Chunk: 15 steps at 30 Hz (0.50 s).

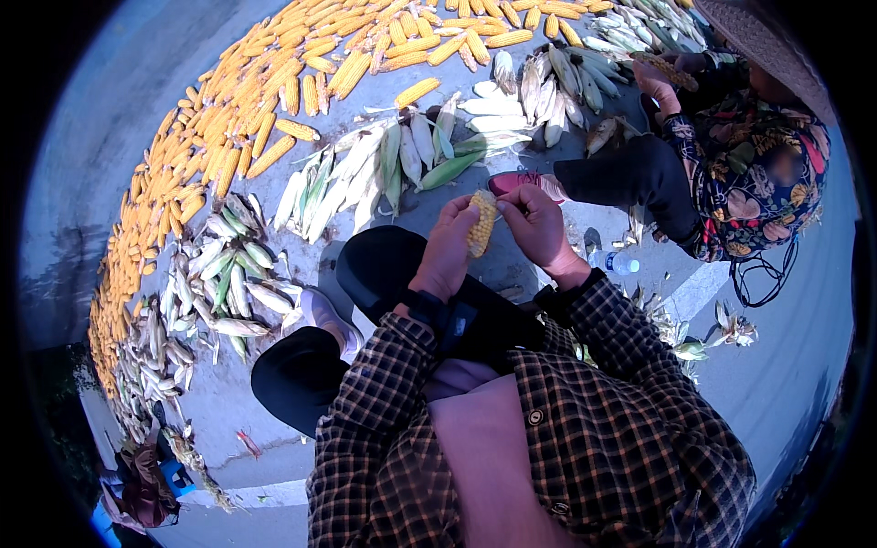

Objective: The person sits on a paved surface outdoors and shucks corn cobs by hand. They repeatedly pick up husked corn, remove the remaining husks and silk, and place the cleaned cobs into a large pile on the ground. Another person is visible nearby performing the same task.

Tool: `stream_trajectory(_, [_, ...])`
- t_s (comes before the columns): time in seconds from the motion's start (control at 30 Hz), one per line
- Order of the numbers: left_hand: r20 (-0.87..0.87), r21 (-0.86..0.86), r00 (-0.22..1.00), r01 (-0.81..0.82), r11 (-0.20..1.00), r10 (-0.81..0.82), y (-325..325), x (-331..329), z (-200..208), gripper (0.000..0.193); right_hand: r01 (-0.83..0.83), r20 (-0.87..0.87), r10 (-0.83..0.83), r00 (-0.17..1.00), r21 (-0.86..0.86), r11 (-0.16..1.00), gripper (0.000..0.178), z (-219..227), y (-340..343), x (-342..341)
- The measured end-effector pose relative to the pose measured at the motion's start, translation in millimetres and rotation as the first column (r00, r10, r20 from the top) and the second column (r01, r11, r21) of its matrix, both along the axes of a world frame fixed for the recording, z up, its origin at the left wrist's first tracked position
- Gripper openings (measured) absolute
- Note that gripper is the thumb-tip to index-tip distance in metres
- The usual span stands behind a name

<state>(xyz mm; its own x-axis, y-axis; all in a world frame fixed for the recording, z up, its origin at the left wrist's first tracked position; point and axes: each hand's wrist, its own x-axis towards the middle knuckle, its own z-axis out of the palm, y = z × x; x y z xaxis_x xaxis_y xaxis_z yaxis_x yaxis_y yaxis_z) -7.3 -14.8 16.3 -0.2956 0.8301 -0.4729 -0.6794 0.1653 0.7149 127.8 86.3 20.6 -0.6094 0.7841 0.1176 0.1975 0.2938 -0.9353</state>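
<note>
A peeled yellow ear of corn (pixel 480 230) is held upright above my lap. My left hand (pixel 445 248) wraps its fingers and thumb around the left side of the ear. At its upper right edge, my right hand (pixel 539 230) has thumb and fingers pinched together. A thin pale strand seems to show by those fingertips, but what they grip is too small to make out. Beyond my knees lies a pile of unpeeled corn in pale green husks (pixel 365 173).
Peeled yellow ears (pixel 301 73) spread in a wide band along the far and left ground. More husked corn (pixel 224 265) lies by my left shoe. At right sits another person (pixel 758 173), an ear in hand. A plastic bottle (pixel 621 263) and loose husks (pixel 676 333) lie right.
</note>
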Motion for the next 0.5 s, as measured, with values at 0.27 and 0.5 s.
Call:
stream_trajectory(0.27, [0.170, -0.002, 0.985, -0.016, 1.000, 0.016, -3, -6, -3, 0.038, 0.003, 0.020, 0.000, 1.000, -0.152, 0.988, 0.016, -8, 1, 7])
stream_trajectory(0.5, [0.374, 0.059, 0.927, -0.057, 0.997, 0.031, -3, -14, 3, 0.034, -0.106, 0.194, 0.098, 0.976, 0.030, 0.994, 0.022, -13, 1, 16])
